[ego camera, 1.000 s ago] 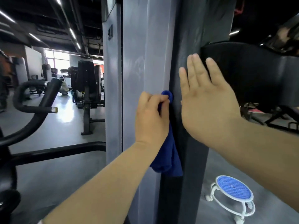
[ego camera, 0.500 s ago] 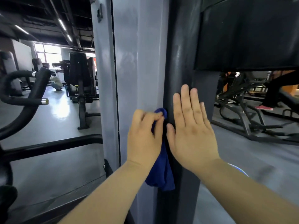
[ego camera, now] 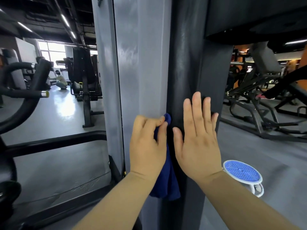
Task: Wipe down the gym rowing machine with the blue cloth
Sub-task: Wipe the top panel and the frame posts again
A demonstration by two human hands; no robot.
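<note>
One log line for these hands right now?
left hand: grips blue cloth at grey panel edge | right hand: flat on dark post

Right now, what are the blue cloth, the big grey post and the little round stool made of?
The blue cloth looks like soft fabric, maybe microfibre: it hangs in limp folds. The grey post seems painted metal, semi-matt, with streaky reflections on its flat face. The round stool looks like plastic: a blue dimpled seat on a white frame, possibly coated metal.
</note>
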